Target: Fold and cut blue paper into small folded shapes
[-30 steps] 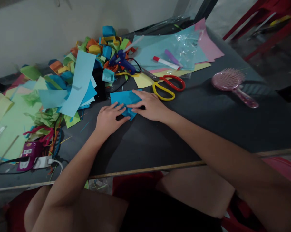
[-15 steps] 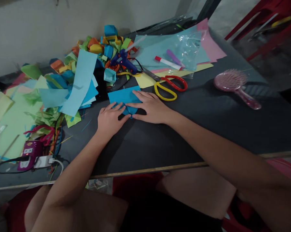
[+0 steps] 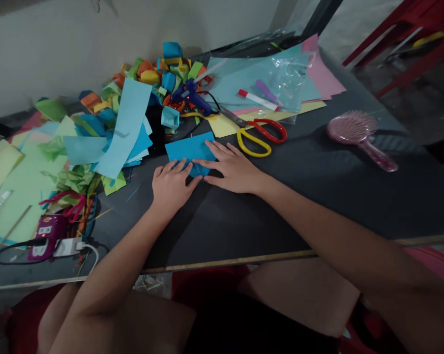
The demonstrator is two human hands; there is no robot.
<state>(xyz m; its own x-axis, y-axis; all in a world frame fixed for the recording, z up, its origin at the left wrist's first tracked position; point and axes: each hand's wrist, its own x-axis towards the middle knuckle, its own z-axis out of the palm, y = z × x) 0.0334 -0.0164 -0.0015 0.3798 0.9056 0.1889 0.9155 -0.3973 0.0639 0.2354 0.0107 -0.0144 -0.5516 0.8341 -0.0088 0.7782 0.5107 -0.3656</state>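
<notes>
A folded blue paper (image 3: 188, 147) lies flat on the dark table (image 3: 317, 196). My left hand (image 3: 172, 184) rests on its near left corner with the fingers stretched out flat. My right hand (image 3: 232, 169) lies over its near right part, fingers spread and pressing the paper down. Neither hand holds anything. Yellow and red scissors (image 3: 260, 135) lie just right of the paper.
A heap of coloured paper scraps (image 3: 107, 123) covers the left and back. A blue glue gun (image 3: 190, 96) lies behind the paper. A red-capped marker (image 3: 256, 100), plastic sleeve (image 3: 288, 73), pink hairbrush (image 3: 358, 132) and purple power strip (image 3: 44, 236) are also there.
Both hands have stayed on the blue paper and slid a little over it, flattening it. The view has shifted slightly.
</notes>
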